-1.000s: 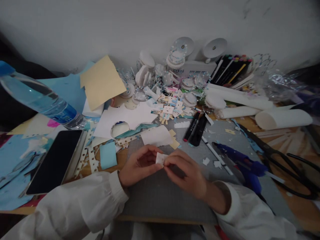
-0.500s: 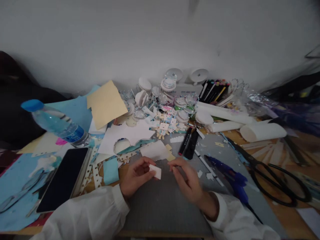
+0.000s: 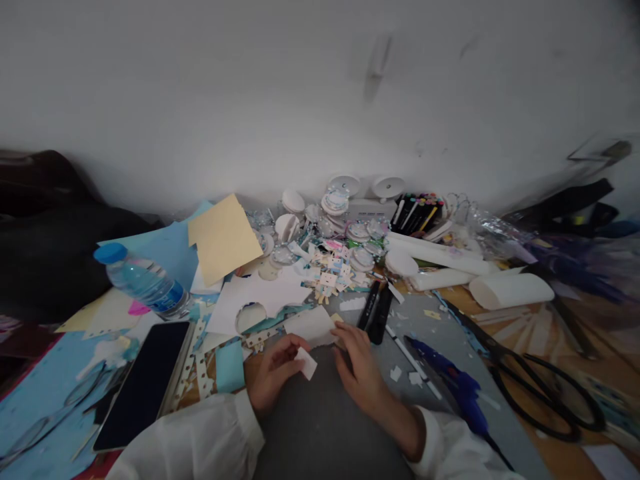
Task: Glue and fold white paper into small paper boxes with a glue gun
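My left hand [image 3: 276,375] pinches a small white piece of paper [image 3: 307,364] between thumb and fingers, a little above the grey cutting mat [image 3: 320,437]. My right hand [image 3: 361,370] is to its right, with fingers stretched forward and the thumb apart from them. Its fingertips are at the right edge of a larger white sheet [image 3: 311,327], by a small yellow paper piece [image 3: 336,319]; whether they touch either is hard to tell. Beyond the sheet lies a heap of small paper cutouts with drawn faces [image 3: 329,279].
To the left are a phone [image 3: 145,383], a water bottle [image 3: 145,283] and a blue paper square [image 3: 230,367]. On the right lie black pens [image 3: 375,312], a white stick-like pen [image 3: 413,360], a blue glue gun [image 3: 450,380] and large black scissors [image 3: 540,393]. Rolled white paper [image 3: 513,291] lies farther back.
My right hand has moved forward and left to the white sheet, its fingers going from pinched to stretched out. My left hand still holds the small white paper, now tilted differently. The camera view has shifted upward.
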`<action>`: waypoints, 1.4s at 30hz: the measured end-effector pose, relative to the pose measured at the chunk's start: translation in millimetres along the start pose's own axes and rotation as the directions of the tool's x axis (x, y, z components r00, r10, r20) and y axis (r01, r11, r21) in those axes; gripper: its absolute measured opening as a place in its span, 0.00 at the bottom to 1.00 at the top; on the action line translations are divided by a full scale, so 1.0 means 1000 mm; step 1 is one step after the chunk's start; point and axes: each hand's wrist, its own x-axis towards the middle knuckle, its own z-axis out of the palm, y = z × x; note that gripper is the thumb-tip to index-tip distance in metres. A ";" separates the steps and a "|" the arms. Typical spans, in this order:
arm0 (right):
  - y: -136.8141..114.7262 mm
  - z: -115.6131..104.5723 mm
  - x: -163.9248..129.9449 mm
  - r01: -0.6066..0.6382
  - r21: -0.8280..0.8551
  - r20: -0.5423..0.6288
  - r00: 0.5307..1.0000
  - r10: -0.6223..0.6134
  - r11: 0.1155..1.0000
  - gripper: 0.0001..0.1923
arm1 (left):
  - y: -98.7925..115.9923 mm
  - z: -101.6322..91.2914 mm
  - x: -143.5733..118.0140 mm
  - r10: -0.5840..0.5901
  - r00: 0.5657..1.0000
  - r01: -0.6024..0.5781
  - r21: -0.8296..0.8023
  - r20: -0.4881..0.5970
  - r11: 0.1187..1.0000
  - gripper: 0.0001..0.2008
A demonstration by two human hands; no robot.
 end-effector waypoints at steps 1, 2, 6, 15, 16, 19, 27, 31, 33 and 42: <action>0.000 0.000 0.000 -0.002 0.002 0.005 1.000 0.002 1.000 0.17 | 0.000 0.000 0.000 -0.006 1.000 0.006 0.006 0.004 1.000 0.10; 0.000 -0.001 0.000 -0.002 0.006 0.009 1.000 0.002 1.000 0.17 | 0.001 0.000 0.000 -0.012 1.000 0.012 0.011 0.008 1.000 0.10; -0.001 -0.004 0.002 0.002 0.044 0.004 1.000 -0.002 0.999 0.15 | 0.004 0.002 0.001 -0.023 1.000 0.022 0.032 0.013 0.999 0.12; -0.017 -0.021 0.009 -0.040 0.210 -0.072 0.996 0.056 0.977 0.12 | 0.013 0.008 0.001 -0.008 1.000 0.007 0.104 0.007 0.995 0.14; -0.019 -0.026 0.009 -0.054 0.228 -0.093 0.993 0.077 0.972 0.12 | 0.015 0.008 0.001 0.002 1.000 -0.001 0.118 -0.010 0.993 0.14; -0.025 -0.043 0.002 -0.097 0.275 -0.169 0.975 0.147 0.956 0.11 | 0.024 0.007 0.004 0.056 0.993 -0.038 0.168 -0.103 0.985 0.14; -0.037 -0.071 -0.030 -0.209 0.406 -0.265 0.904 0.334 0.890 0.08 | 0.041 -0.012 0.039 0.160 0.954 -0.075 0.314 -0.254 0.947 0.18; -0.043 -0.072 -0.040 -0.210 0.423 -0.248 0.909 0.336 0.881 0.08 | 0.031 -0.015 0.057 0.190 0.956 -0.094 0.382 -0.222 0.919 0.21; -0.046 -0.073 -0.044 -0.208 0.417 -0.245 0.912 0.329 0.885 0.08 | 0.028 -0.014 0.062 0.211 0.955 -0.109 0.416 -0.207 0.903 0.21; -0.055 -0.074 -0.048 -0.218 0.564 -0.046 0.955 0.294 0.797 0.08 | 0.063 0.008 0.014 0.240 0.968 -0.173 0.495 -0.074 0.852 0.18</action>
